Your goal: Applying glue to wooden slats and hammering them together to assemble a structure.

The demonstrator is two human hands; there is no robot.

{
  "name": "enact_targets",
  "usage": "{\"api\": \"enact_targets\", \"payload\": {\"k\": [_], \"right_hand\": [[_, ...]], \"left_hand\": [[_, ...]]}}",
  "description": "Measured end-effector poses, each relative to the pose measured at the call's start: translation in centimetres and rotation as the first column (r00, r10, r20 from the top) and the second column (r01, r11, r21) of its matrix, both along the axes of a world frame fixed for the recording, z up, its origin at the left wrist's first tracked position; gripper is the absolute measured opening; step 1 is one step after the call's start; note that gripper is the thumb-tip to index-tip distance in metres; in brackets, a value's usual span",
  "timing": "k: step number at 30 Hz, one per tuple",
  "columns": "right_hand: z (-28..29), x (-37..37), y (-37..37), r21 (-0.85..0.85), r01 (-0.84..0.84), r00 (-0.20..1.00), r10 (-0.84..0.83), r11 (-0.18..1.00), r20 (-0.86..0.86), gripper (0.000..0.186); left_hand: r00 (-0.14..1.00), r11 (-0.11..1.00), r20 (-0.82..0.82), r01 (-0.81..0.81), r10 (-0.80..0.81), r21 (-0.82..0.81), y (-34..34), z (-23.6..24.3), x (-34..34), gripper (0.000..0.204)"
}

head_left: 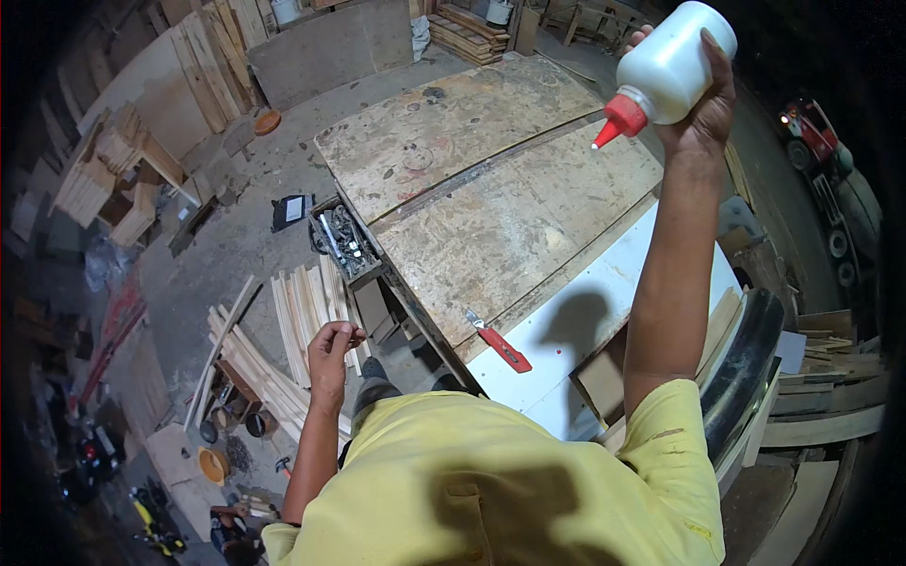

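White plastic forms the round bottle (679,61) with a red cone nozzle (625,115) that I see at far right on my feed, tilted nozzle-down above the stained wooden counter (453,123). I have the right hand (710,118) with its fingers gripping the bottle's body. The left hand (330,351) is off the counter's left side, fingers loosely curled; I cannot tell whether they hold anything. Nearer me, a red-handled utility knife (505,349) lies partly on a smooth white panel (618,269).
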State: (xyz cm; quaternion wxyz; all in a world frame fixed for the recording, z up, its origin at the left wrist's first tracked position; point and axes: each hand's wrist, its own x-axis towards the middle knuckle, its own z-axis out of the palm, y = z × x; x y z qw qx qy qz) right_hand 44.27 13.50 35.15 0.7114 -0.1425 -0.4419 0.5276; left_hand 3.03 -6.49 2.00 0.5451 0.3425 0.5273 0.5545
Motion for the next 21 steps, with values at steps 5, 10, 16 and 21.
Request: {"api": "enact_targets", "payload": {"k": [5, 10, 16, 21], "right_hand": [[0.1, -0.5, -0.4, 0.024, -0.024, 0.999, 0.025, 0.999, -0.028, 0.077], [0.2, -2.0, -1.5, 0.065, -0.124, 0.988, 0.129, 0.99, -0.08, 0.077], [0.5, -5.3, -3.2, 0.124, -0.179, 0.972, 0.195, 0.976, -0.13, 0.076], [0.4, -9.3, -5.7, 0.197, -0.025, 0.999, 0.02, 0.98, 0.026, 0.074]], "left_hand": [[1.0, 1.0, -0.01, 0.017, -0.017, 0.02, 0.1, 0.5, 0.4, 0.019], [0.994, 0.994, -0.086, 0.073, -0.066, 0.083, 0.8, 3.0, 1.7, 0.021], [0.97, 0.947, -0.152, 0.221, -0.189, 0.233, 2.3, 10.8, 5.5, 0.033], [0.915, 0.758, -0.031, 0.352, -0.402, 0.549, 3.0, 19.1, 9.1, 0.066]]}}
